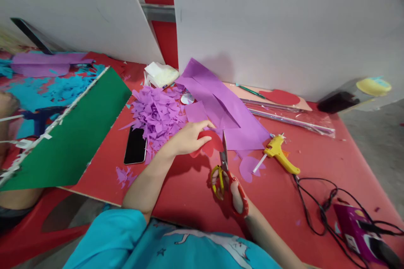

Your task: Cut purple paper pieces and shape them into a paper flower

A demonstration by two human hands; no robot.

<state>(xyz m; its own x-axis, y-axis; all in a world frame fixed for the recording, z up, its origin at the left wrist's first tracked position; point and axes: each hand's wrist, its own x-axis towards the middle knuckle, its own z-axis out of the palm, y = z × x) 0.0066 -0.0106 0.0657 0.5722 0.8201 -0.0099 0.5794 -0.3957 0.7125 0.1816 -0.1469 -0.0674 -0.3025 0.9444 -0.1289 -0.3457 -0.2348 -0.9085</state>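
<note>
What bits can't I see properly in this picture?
Head view:
Part of the red paper: behind the left hand.
Part of the phone: under purple scraps.
The other person's hand: cut off by the left edge.
Any words on the purple box: too small and blurred.

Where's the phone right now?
In the head view, the phone lies on the red table, left of the left hand, beside the purple scraps.

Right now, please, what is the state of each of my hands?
Left hand: closed, pinching red paper between thumb and fingers.
Right hand: closed on scissors, fingers through the handles.
</note>
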